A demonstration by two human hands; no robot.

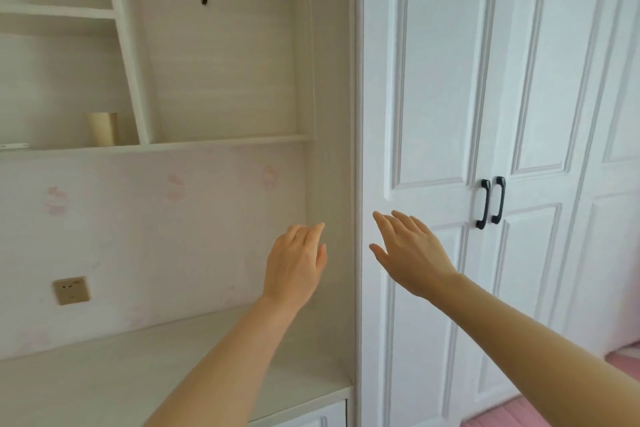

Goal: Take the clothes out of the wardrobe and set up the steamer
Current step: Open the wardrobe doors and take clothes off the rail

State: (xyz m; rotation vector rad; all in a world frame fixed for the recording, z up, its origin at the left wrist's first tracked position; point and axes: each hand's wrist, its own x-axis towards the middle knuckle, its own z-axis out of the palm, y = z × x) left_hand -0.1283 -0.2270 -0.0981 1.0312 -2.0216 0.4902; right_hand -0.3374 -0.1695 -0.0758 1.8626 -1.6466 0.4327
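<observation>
Head view: wardrobe [485, 97] white, panelled, doors closed, two black handles [490, 203]. Your left hand [294, 267] and right hand [412, 253] open, empty.

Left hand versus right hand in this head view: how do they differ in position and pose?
The left hand hovers before the beige side panel over the desk top, fingers loosely curled; the right hand is in front of the white wardrobe door, fingers straighter and spread. The right hand lies nearer the black door handles, though short of them. Both are bare, empty and touch nothing visible.
</observation>
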